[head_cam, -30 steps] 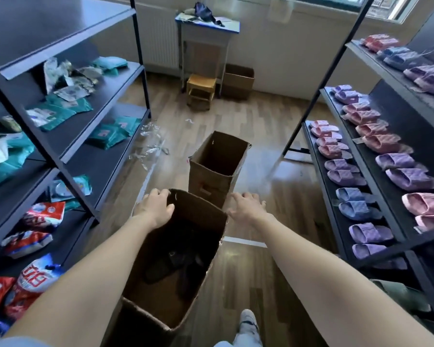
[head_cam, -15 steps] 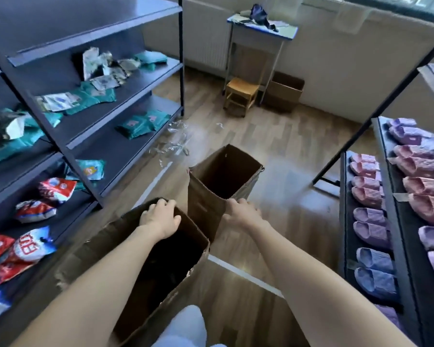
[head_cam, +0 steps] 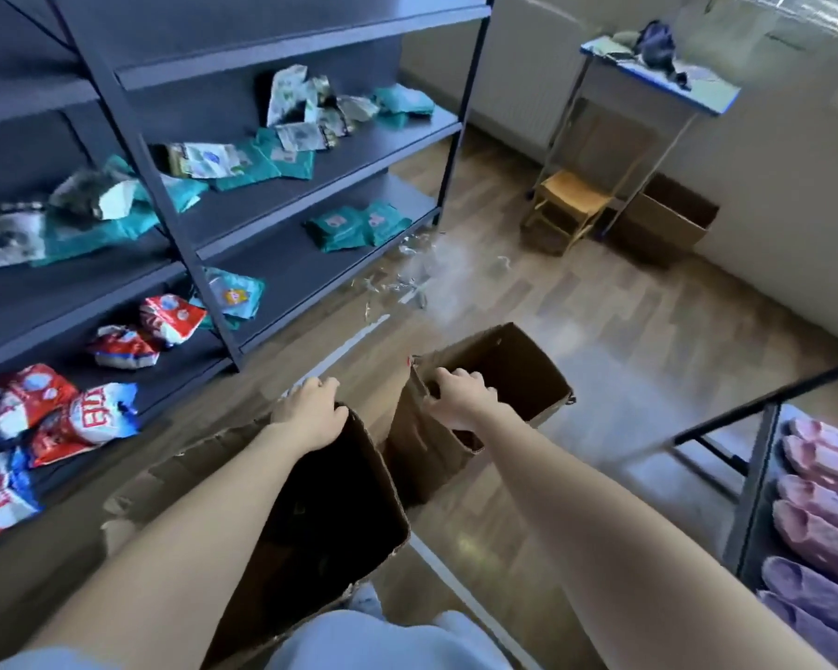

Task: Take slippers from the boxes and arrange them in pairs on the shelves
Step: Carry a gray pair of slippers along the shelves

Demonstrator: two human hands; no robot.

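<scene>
We look down along two bare forearms stretched forward over a wooden floor. The left hand has its fingers curled over the far rim of the near cardboard box, gripping the edge, knuckles up. The right hand reaches a little further and closes its fingers over the near rim of the second cardboard box, which stands just beyond the first, the two almost touching. Both boxes are open at the top. The near one is too dark inside for us to tell what it holds, and the part of the second that we can see shows only bare card. A third box sits well apart against the far wall, beside a small wooden stool under a narrow table. That makes three boxes and two hands. The slippers lie on the low tier of the right shelf unit at the lower right edge: we count four pink and two purple, side by side, some cut off by the frame. The left shelf unit carries teal packets on its middle tiers and at least five red-and-white bags on its lowest one. Crumpled clear plastic lies on the floor by that unit's corner post.
</scene>
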